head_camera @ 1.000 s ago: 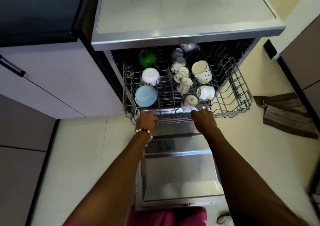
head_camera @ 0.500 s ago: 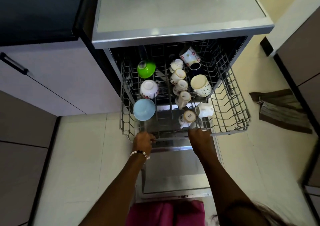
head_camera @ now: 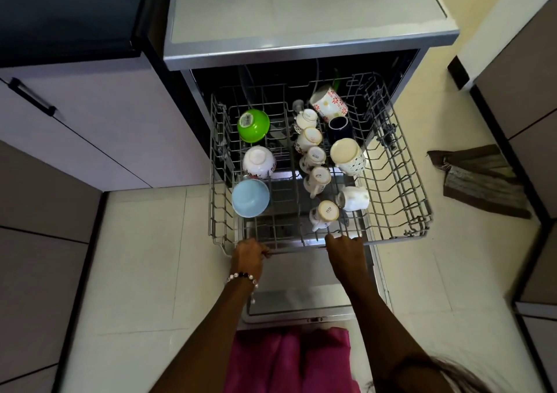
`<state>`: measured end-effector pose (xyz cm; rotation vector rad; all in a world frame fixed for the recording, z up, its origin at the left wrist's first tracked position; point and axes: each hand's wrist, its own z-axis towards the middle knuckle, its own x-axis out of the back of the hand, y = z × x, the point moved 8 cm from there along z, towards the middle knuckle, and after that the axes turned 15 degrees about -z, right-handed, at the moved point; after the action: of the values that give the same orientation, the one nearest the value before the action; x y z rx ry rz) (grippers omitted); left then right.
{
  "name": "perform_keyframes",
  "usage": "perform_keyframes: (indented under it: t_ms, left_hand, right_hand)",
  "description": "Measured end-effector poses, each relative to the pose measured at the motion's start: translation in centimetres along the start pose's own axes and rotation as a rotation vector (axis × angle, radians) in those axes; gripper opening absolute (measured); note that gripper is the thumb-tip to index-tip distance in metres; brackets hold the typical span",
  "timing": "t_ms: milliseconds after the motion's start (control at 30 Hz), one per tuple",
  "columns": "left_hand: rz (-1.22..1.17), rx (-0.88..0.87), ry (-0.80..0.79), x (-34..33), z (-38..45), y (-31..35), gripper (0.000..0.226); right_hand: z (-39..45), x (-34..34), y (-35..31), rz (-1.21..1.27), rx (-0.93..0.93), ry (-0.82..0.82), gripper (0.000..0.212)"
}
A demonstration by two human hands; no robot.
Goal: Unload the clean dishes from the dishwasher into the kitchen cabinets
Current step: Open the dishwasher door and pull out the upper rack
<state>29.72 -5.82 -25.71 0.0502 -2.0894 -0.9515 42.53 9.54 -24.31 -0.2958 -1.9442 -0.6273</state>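
The grey wire upper rack (head_camera: 398, 181) of the dishwasher (head_camera: 301, 45) stands pulled far out over the open door (head_camera: 301, 305). My left hand (head_camera: 247, 255) grips its front rail at the left. My right hand (head_camera: 345, 249) grips the same rail further right. On the rack's left side lie a green bowl (head_camera: 253, 125), a white flowered bowl (head_camera: 258, 161) and a light blue bowl (head_camera: 250, 198), all upside down. A row of several small white cups (head_camera: 313, 157) runs down the middle. Beside it sit a cream mug (head_camera: 348, 156), a flower-patterned mug (head_camera: 329, 104) and a dark blue cup (head_camera: 338, 128).
White lower cabinets (head_camera: 99, 139) with a black handle (head_camera: 31, 98) stand to the left, under a dark countertop (head_camera: 66, 9). A brown cloth (head_camera: 482, 178) lies on the tiled floor at the right. More cabinet fronts (head_camera: 524, 91) line the right edge.
Both hands have drawn the rack out of the dishwasher toward me. The green bowl, flower-patterned mug and dark blue cup have come out from under the countertop.
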Motion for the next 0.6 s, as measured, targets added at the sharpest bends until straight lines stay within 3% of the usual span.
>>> perform_keyframes:
  t_ms: [333,433,600]
  left_hand:
    - [0.014,-0.021,0.02,-0.3,-0.8,-1.1,0.026]
    - [0.046,-0.04,0.005,-0.5,-1.1,-1.4,0.028]
    - [0.071,-0.065,-0.002,-0.9,-1.8,-1.7,0.04]
  right_hand:
    - [-1.0,-1.6,-0.7,0.016,0.034,-0.072,0.03]
    - [-1.1,-1.5,-0.4,0.1,0.012,0.022,0.02]
    - [-1.3,-2.6,-0.4,0.177,0.074,-0.028,0.03]
